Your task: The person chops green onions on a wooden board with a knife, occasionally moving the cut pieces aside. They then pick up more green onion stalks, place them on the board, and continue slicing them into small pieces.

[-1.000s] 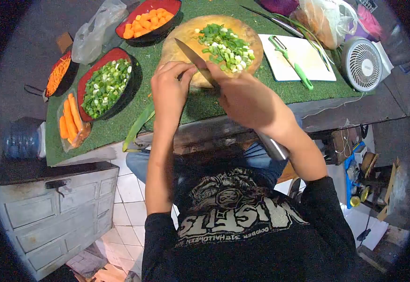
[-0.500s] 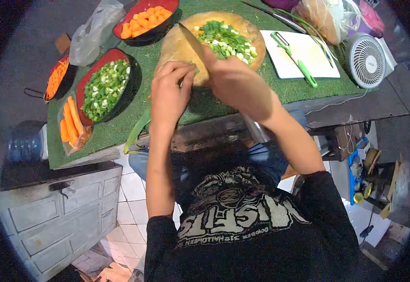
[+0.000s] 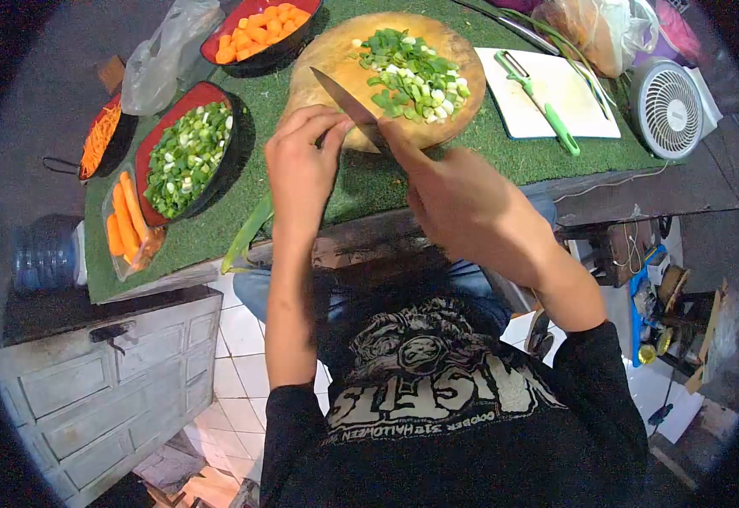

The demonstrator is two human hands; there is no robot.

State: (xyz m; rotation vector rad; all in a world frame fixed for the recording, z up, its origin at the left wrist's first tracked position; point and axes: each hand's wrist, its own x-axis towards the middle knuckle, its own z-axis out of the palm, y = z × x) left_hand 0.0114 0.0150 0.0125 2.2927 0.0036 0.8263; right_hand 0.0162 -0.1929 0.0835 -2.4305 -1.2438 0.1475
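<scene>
My right hand (image 3: 445, 186) is closed round the handle of a large knife (image 3: 345, 100), its blade slanting up and left over the round wooden board (image 3: 323, 63). Beside the blade, at the board's lower left edge, my left hand (image 3: 306, 152) has its fingers bent together on a green onion; its long leaf (image 3: 252, 233) hangs out below the wrist towards the table's front edge. Chopped green onion (image 3: 416, 76) lies in a loose pile on the board's right half. My fingers mostly hide the onion's cut end.
Left of the board stand a bowl of chopped green onion (image 3: 187, 161), a bowl of carrot pieces (image 3: 259, 32), a pan of carrot strips (image 3: 100, 142) and bagged carrots (image 3: 128, 224). Rightward are a white board (image 3: 505, 114), a green peeler (image 3: 547, 110) and a fan (image 3: 667, 110).
My right hand has moved down and to the right, and the knife blade with it. My left hand has shifted slightly left. The chopped pile shows more clearly.
</scene>
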